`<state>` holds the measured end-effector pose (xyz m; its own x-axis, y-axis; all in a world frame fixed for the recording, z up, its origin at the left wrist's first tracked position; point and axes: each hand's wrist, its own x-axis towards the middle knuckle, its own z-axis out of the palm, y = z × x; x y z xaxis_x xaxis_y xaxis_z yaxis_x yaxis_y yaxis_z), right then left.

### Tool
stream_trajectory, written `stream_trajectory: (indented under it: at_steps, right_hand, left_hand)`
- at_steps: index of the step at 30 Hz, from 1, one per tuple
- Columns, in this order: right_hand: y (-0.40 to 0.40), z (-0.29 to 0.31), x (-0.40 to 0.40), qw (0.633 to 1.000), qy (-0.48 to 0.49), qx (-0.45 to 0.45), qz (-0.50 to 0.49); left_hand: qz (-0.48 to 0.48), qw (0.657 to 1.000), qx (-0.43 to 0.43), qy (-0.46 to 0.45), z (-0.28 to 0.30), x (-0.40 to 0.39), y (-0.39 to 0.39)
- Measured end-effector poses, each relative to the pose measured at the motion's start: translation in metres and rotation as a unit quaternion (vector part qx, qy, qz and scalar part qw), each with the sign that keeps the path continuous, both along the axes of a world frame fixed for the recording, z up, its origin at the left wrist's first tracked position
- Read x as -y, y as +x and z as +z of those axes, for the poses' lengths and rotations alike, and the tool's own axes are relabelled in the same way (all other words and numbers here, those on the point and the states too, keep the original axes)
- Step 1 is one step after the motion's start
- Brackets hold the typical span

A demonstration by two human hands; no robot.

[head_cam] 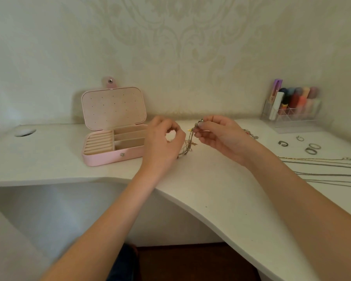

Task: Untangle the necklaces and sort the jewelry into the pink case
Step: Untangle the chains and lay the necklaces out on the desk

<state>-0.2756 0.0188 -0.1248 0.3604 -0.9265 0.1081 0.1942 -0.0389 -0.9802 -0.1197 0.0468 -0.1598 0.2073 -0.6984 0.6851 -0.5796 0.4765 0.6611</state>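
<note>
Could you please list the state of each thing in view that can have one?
Pink case: open, lid upright, compartments look empty.
Tangled necklaces: knotted, held above the desk.
Left hand: pinching the tangle.
Right hand: grip shut on the tangle's top.
Chains: laid out straight on the desk.
Rings: loose on the desk.

White desk [221,179], curved front edge, against patterned wallpaper. Pink case [111,126]: open, lid upright, ring rolls left, three compartments right, no jewelry seen inside. Tangled necklaces [190,139]: lifted at the top by right hand [221,134], pinched lower by left hand [162,138]. Rings [310,148]: several, loose, at right. Straightened chains [322,167]: laid out near the right edge. Clear organiser [292,110]: holds coloured cosmetic tubes, back right.
</note>
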Motion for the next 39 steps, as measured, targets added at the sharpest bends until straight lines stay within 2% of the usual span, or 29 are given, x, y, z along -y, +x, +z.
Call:
stream_trajectory:
  at_steps: [3, 5, 9, 14, 18, 25, 28, 33, 39]
  right_hand:
    - [0.002, 0.002, 0.0, 1.0, -0.022, -0.02, 0.008]
    - [0.003, 0.003, 0.0, 0.998, -0.043, -0.043, 0.013]
    - [0.007, 0.0, -0.001, 0.993, -0.072, -0.089, 0.008]
    - [0.0, 0.001, 0.004, 0.994, -0.054, -0.091, -0.035]
    - [-0.003, 0.001, 0.004, 0.996, -0.021, -0.078, -0.028]
    - [0.002, -0.003, 0.002, 0.997, -0.03, -0.066, -0.003]
    - [0.003, -0.005, 0.001, 0.993, -0.064, -0.096, 0.006]
    - [0.004, -0.004, 0.001, 0.982, -0.119, -0.145, -0.027]
    - [0.004, 0.0, 0.001, 0.977, -0.145, -0.147, -0.063]
  left_hand:
    - [-0.049, 0.997, 0.051, 0.028, -0.003, 0.001, -0.003]
    - [-0.08, 0.994, 0.052, 0.047, -0.003, 0.001, -0.005]
    - [-0.078, 0.993, 0.06, 0.062, -0.002, 0.002, -0.003]
    - [-0.083, 0.992, -0.05, 0.085, -0.001, 0.002, -0.002]
    - [-0.122, 0.976, -0.14, 0.11, 0.003, 0.001, 0.002]
    - [-0.196, 0.945, -0.203, 0.167, 0.008, -0.002, 0.001]
    - [-0.216, 0.937, -0.2, 0.191, 0.008, -0.001, 0.001]
    - [-0.182, 0.958, -0.146, 0.165, 0.006, 0.0, 0.002]
    - [-0.175, 0.955, -0.187, 0.148, 0.005, 0.001, 0.001]
